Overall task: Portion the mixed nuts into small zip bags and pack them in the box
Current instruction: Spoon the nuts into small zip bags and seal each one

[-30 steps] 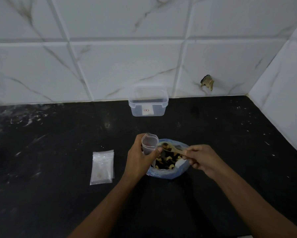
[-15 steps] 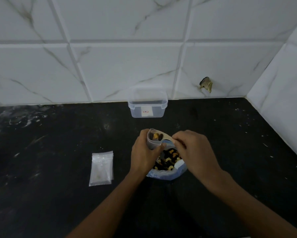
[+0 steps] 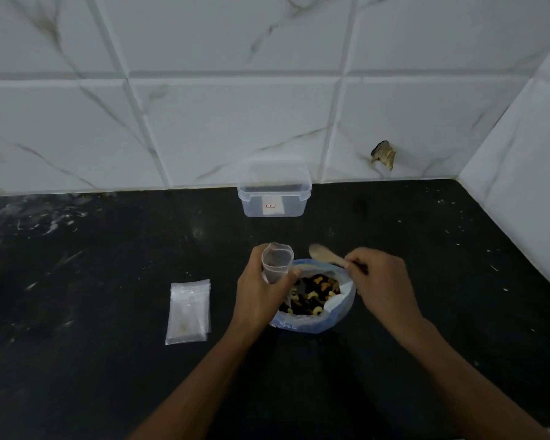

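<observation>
L hand (image 3: 262, 289) fingers curled rnd zip bag (image 3: 276, 261), upright | R hand (image 3: 383, 285) fingers pinching spoon (image 3: 326, 254) over nut bag (image 3: 315, 322)

— Where are the mixed nuts (image 3: 313, 293)?
— In an open blue-and-white bag (image 3: 318, 323) on the dark counter.
— And the small zip bag (image 3: 276, 262)?
— Upright, mouth open, at the bag's left rim. The spare bags (image 3: 189, 311) lie flat further left; the clear box (image 3: 274, 195) stands open by the wall.
</observation>
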Demonstrator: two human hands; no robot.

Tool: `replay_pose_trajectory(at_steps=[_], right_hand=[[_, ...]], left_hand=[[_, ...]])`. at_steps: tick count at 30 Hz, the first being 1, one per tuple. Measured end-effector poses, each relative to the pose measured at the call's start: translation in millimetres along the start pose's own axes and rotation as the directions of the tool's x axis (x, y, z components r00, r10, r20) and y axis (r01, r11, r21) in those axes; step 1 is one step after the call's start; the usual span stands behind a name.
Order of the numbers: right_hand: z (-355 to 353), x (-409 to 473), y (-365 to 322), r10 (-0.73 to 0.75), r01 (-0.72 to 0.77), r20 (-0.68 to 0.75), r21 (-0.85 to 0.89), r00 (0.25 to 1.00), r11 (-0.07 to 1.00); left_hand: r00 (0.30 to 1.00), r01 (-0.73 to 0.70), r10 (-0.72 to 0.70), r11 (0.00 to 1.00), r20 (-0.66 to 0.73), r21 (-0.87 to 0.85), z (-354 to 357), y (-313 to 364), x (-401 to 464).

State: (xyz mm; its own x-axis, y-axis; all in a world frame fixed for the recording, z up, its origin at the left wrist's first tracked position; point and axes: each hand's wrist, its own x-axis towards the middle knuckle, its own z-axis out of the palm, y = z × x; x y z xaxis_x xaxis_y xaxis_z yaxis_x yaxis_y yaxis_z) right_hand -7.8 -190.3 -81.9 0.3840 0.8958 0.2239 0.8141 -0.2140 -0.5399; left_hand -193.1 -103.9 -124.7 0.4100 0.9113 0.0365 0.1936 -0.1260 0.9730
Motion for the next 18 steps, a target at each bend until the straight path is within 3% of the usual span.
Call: replay_pose_trajectory(at_steps=[3, 7, 11, 18], right_hand=[[21, -9, 20, 0.15, -0.128, 0.237, -0.107, 0.96, 0.986], [40, -19, 19, 0.141, -0.067, 0.314, -0.234, 0.939, 0.97], [58, -22, 11, 0.19, -0.14, 0.359, -0.161, 0.914, 0.977], [69, -6, 4, 0.406, -0.47, 0.448, 0.036, 0.797, 0.882]], left_hand=[[1.0, 0.017, -0.017, 1.0, 0.027, 0.006, -2, -1, -3], [0.997, 0.04, -0.04, 0.999, 0.064, -0.004, -3, -5, -5], [0.998, 0.032, -0.031, 0.999, 0.061, -0.011, -4, -8, -7], [0.998, 0.019, -0.019, 1.0, 0.06, 0.007, -2, -11, -9]])
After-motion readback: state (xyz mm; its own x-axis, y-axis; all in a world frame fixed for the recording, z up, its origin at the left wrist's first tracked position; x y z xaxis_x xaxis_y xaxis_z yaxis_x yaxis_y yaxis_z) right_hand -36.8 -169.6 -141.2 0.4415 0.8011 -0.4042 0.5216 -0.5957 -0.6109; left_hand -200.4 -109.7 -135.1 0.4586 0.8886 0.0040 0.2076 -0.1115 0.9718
